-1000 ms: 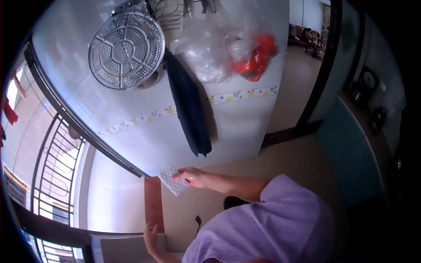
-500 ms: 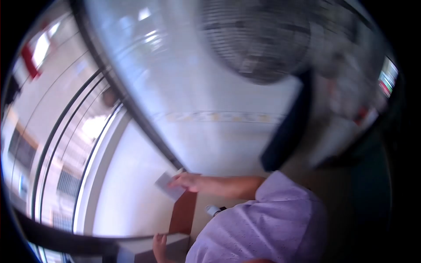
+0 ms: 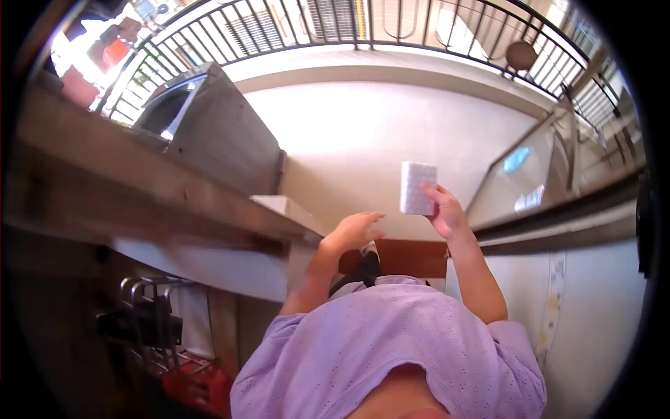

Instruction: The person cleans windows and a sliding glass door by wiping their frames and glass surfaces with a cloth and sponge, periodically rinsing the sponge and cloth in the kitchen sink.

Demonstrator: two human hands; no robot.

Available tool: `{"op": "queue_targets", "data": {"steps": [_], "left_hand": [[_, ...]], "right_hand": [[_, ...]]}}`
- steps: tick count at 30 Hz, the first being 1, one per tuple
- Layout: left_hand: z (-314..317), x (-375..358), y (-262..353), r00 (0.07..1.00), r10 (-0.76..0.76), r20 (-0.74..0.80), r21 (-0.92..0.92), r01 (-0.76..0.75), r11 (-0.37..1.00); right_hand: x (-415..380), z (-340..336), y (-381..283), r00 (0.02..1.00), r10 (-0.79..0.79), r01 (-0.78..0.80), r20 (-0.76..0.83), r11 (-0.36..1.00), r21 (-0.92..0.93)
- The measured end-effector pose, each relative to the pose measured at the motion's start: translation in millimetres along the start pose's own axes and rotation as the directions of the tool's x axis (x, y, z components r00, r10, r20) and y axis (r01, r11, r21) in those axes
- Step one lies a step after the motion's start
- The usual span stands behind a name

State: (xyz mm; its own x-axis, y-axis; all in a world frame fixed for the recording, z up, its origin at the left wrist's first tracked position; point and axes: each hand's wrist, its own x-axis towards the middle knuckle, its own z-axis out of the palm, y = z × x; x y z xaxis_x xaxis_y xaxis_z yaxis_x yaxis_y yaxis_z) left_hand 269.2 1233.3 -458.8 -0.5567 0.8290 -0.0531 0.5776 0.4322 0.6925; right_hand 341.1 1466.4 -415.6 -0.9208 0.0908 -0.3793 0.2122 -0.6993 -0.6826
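My right hand [image 3: 447, 211] holds a pale lavender-white rectangular pack [image 3: 417, 187] with a dimpled pattern, thumb across its near face. The pack stands upright in the air, over the light floor in this view. My left hand [image 3: 354, 229] is held out in front of me, lower and to the left, its fingers stretched and apart with nothing in them. Beyond its wrist is a white box-like ledge [image 3: 285, 207]. Below, between my arms, a foot in a pale shoe [image 3: 370, 248] shows by the reddish-brown threshold strip [image 3: 412, 258].
A black railing [image 3: 391, 42] curves along the far side of the balcony. At left stands a grey cabinet-like appliance [image 3: 234, 133]; a glass door [image 3: 534, 164] is on the right. Metal-framed stools [image 3: 157, 314] sit at lower left, and a tiled wall [image 3: 600, 307] at right.
My view has turned from the tiled wall and fan to face the balcony. The pack stays in my right hand, now upright in front of me, and my left hand has come fully into view.
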Motion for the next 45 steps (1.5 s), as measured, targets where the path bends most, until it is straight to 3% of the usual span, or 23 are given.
{"op": "queue_targets", "data": {"steps": [1,3,5,8,9,11,13,16,19,20,23,24,25,27,29,31,32,35,37,39,43,45], "left_hand": [[-13,22,-2,0.997,-0.075,0.025,-0.039,0.076,0.996],[-39,44,4,0.991,-0.094,-0.09,-0.046,0.09,0.995],[-53,56,-4,0.974,-0.182,-0.131,-0.356,0.126,0.926],[-63,64,-24,0.916,-0.312,-0.254,-0.428,0.183,0.885],[-62,66,-33,0.88,-0.352,-0.318,-0.453,0.185,0.872],[-58,70,-41,0.838,-0.476,-0.266,-0.695,0.176,0.698],[-72,77,-52,0.804,-0.511,-0.303,-0.689,0.186,0.701],[-96,84,-63,0.66,-0.605,-0.446,-0.599,0.282,0.749],[-121,90,-68,0.451,-0.666,-0.594,-0.548,0.38,0.745],[-139,95,-54,0.34,-0.696,-0.633,-0.572,0.401,0.716],[-182,106,-5,-0.039,-0.528,-0.848,-0.437,0.615,0.657],[-198,108,17,-0.114,-0.417,-0.902,-0.37,0.702,0.609],[-199,101,32,-0.152,-0.278,-0.948,-0.287,0.783,0.552],[-201,96,92,-0.101,-0.018,-0.995,-0.102,0.957,0.273],[-227,97,146,-0.091,0.155,-0.984,-0.082,0.995,0.06],[-243,92,196,-0.092,0.287,-0.954,-0.147,0.974,-0.175],[-258,75,212,-0.123,0.367,-0.922,-0.207,0.958,-0.198],[-268,64,259,-0.058,0.486,-0.872,-0.312,0.832,-0.459],[-275,53,281,-0.038,0.55,-0.834,-0.352,0.804,-0.479],[-284,33,295,-0.025,0.625,-0.78,-0.42,0.762,-0.494],[-318,7,315,-0.091,0.707,-0.701,-0.451,0.824,-0.342],[-340,0,320,-0.154,0.727,-0.669,-0.447,0.865,-0.228]], "right_hand": [[25,2,-23,0.999,-0.032,0.032,-0.001,0.999,0.004],[73,-2,-52,0.999,-0.037,0.037,-0.001,0.998,0.048],[108,19,-77,0.998,-0.044,0.044,0.047,0.999,0.003],[166,48,-100,0.998,-0.008,0.007,0.056,1.0,0.018],[189,55,-102,0.997,0.026,-0.026,0.066,1.0,-0.003],[230,59,-101,0.99,0.092,-0.087,0.104,0.995,-0.052],[283,76,-101,0.969,0.202,-0.184,0.141,0.975,-0.128],[352,104,-95,0.882,0.379,-0.315,0.281,0.916,-0.249],[419,110,-86,0.782,0.514,-0.374,0.352,0.839,-0.395],[438,117,-93,0.746,0.566,-0.384,0.351,0.796,-0.468],[481,122,-105,0.603,0.697,-0.416,0.389,0.69,-0.592],[496,121,-110,0.55,0.732,-0.423,0.401,0.659,-0.623],[504,112,-96,0.56,0.73,-0.437,0.393,0.663,-0.608],[516,108,-87,0.561,0.717,-0.448,0.414,0.683,-0.577],[529,130,-66,0.436,0.757,-0.462,0.488,0.653,-0.6],[521,165,-42,0.335,0.787,-0.431,0.518,0.617,-0.659],[514,193,-24,0.233,0.823,-0.418,0.518,0.565,-0.711],[490,233,31,-0.014,0.87,-0.393,0.493,0.449,-0.803],[469,260,53,-0.146,0.888,-0.344,0.436,0.367,-0.864],[450,288,70,-0.204,0.896,-0.316,0.395,0.321,-0.893],[408,354,64,-0.332,0.833,-0.333,0.443,0.337,-0.881],[385,396,80,-0.425,0.743,-0.316,0.518,0.414,-0.854]]}}
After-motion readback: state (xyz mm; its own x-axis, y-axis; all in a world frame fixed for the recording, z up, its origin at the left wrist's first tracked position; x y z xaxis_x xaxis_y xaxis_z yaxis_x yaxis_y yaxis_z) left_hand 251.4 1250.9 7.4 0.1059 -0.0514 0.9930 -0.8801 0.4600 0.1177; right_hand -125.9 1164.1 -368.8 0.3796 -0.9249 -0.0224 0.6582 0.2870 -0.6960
